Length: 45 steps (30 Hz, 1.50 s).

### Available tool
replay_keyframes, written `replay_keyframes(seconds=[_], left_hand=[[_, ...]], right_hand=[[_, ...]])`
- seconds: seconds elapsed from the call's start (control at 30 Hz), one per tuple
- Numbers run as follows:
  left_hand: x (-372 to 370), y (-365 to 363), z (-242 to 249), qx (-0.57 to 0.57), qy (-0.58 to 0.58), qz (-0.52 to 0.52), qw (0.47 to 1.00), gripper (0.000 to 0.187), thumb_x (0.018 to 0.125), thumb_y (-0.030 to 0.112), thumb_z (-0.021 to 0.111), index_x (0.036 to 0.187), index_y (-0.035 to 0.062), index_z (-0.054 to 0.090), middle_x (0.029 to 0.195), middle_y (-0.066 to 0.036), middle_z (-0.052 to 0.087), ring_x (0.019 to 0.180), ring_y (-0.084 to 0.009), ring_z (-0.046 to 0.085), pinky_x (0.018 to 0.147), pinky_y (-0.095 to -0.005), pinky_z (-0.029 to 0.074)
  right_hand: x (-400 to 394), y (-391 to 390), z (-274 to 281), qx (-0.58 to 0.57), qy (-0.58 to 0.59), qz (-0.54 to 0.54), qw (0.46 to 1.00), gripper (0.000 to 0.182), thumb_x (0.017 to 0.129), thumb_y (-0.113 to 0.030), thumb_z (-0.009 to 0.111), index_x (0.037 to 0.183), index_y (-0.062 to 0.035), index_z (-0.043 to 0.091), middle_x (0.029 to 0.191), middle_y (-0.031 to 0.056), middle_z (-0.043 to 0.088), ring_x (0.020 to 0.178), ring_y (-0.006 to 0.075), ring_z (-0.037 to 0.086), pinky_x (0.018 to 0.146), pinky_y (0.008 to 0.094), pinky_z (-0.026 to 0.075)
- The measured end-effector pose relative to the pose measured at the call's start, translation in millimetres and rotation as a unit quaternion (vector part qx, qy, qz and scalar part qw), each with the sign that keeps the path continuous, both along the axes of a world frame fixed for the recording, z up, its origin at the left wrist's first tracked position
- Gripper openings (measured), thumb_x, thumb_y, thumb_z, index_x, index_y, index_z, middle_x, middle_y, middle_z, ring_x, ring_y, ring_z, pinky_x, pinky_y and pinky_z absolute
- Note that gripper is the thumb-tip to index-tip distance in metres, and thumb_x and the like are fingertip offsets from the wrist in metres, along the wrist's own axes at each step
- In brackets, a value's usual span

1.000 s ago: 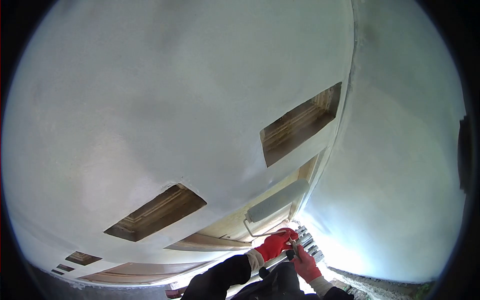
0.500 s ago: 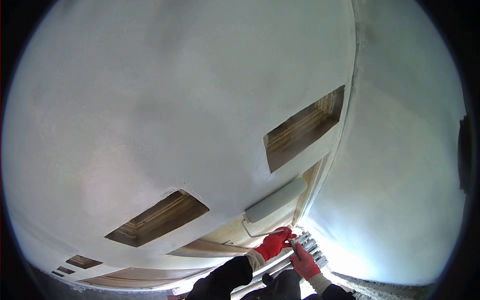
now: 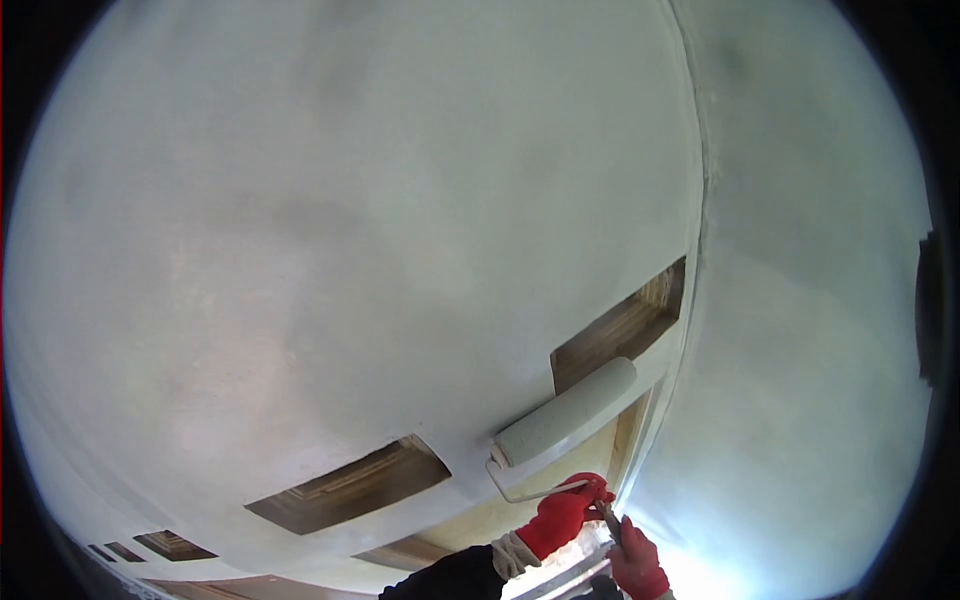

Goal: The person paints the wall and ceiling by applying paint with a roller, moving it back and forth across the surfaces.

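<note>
Both red-gloved hands, left (image 3: 562, 515) and right (image 3: 636, 562), clench the white fluffy paint roller (image 3: 566, 411) handle against the pale plastered wall (image 3: 350, 250); even pressure wanted.

My head camera tilts steeply up at the white wall (image 3: 350, 220), close in. My hands sit low at the bottom edge. One fisheye view only.

A broad white plastered wall (image 3: 330, 220) fills most of the view, meeting a second white wall (image 3: 810, 300) at a corner seam (image 3: 697, 200). Rectangular openings (image 3: 350, 485) with brown wooden frames are set into the first wall. Bright daylight (image 3: 690, 560) glares at the bottom edge.
</note>
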State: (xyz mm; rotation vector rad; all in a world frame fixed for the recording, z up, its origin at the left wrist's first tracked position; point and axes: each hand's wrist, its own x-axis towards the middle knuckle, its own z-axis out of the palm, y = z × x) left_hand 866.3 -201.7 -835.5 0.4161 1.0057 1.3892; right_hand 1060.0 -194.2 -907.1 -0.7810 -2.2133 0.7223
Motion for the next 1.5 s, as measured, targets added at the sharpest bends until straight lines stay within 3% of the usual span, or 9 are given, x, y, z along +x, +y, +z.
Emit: replay_keyframes(seconds=[0.03,0.33,0.6,0.97,1.07,1.1,1.2,1.37,1.5], left_hand=[[0.9,0.7,13.7,0.012,0.005,-0.001,1.0,0.016,0.096,0.017,0.045,0.102,0.0036,0.052,0.095,-0.008,0.055,0.097,-0.0246,0.059,0.082,-0.0396,0.053],[-21.1,-0.9,131.9,0.166,0.079,-0.009,0.983,0.021,0.096,0.018,0.046,0.108,0.0025,0.052,0.095,-0.007,0.058,0.099,-0.0241,0.059,0.085,-0.0388,0.052],[-31.1,-18.0,254.1,0.318,0.204,0.032,0.925,0.042,0.095,0.01,0.044,0.135,0.0012,0.033,0.133,-0.012,0.043,0.116,-0.0206,0.048,0.101,-0.0347,0.041],[-71.8,-65.8,431.7,0.43,0.438,0.068,0.786,0.053,0.095,0.012,0.046,0.141,0.0055,0.022,0.133,-0.015,0.043,0.114,-0.0215,0.049,0.098,-0.0357,0.043],[-87.6,-84.2,446.4,0.423,0.5,0.089,0.751,0.053,0.095,0.011,0.047,0.142,0.0065,0.022,0.132,-0.015,0.043,0.113,-0.0216,0.049,0.098,-0.0352,0.042],[-93.5,-88.9,449.6,0.421,0.541,0.099,0.722,0.053,0.095,0.011,0.047,0.142,0.0068,0.022,0.132,-0.015,0.044,0.113,-0.0215,0.049,0.098,-0.0348,0.042],[-108.4,-102.3,454.2,0.401,0.582,0.115,0.699,0.052,0.095,0.01,0.046,0.141,0.0069,0.023,0.13,-0.015,0.045,0.114,-0.0212,0.049,0.098,-0.034,0.042],[-116.4,-126.3,468.9,0.335,0.588,0.127,0.725,0.05,0.095,0.011,0.046,0.14,0.0062,0.025,0.129,-0.014,0.046,0.114,-0.02,0.05,0.097,-0.0324,0.042],[-118.6,-142.6,470.4,0.306,0.578,0.141,0.743,0.048,0.095,0.009,0.047,0.139,0.0052,0.028,0.127,-0.014,0.048,0.111,-0.0189,0.052,0.095,-0.0313,0.044]], right_hand=[[-2.9,-0.1,12.4,0.014,0.011,-0.024,1.0,0.057,0.075,-0.002,0.06,0.129,-0.0037,0.042,0.08,0.0187,0.059,0.072,0.0352,0.061,0.063,0.0388,0.049],[-45.7,7.6,121.1,0.163,0.098,0.001,0.982,0.065,0.075,0.008,0.053,0.136,-0.007,0.036,0.083,0.0204,0.059,0.067,0.0349,0.057,0.055,0.0406,0.048],[-75.7,26.3,257.5,0.205,0.162,0.021,0.965,0.06,0.082,0.008,0.049,0.138,-0.0076,0.036,0.089,0.0178,0.061,0.068,0.0268,0.058,0.059,0.0343,0.05],[-154.5,58.0,521.5,0.351,0.34,0.032,0.872,0.047,0.079,0.002,0.05,0.126,-0.0023,0.046,0.073,0.0241,0.054,0.066,0.0408,0.053,0.059,0.0416,0.044],[-179.3,69.4,610.5,0.436,0.367,-0.004,0.822,0.037,0.082,-0.006,0.048,0.119,-0.0032,0.05,0.076,0.0246,0.056,0.072,0.0421,0.054,0.063,0.0465,0.044],[-182.1,64.3,641.8,0.4,0.359,-0.012,0.843,0.041,0.083,-0.011,0.047,0.123,-0.0034,0.05,0.081,0.0229,0.061,0.08,0.0389,0.058,0.075,0.0391,0.046],[-194.6,52.8,727.4,0.446,0.324,-0.07,0.831,0.044,0.087,-0.025,0.044,0.128,-0.0123,0.047,0.119,0.0211,0.051,0.114,0.0346,0.046,0.094,0.041,0.039],[-192.0,33.6,868.6,0.594,0.243,-0.132,0.756,0.026,0.084,-0.028,0.056,0.099,-0.0062,0.059,0.104,0.0145,0.059,0.092,0.0241,0.058,0.068,0.0368,0.048],[-203.3,23.2,944.0,0.558,0.064,-0.183,0.807,0.024,0.087,-0.023,0.049,0.101,-0.0064,0.059,0.092,0.0118,0.057,0.066,0.0206,0.057,0.052,0.0338,0.045]])
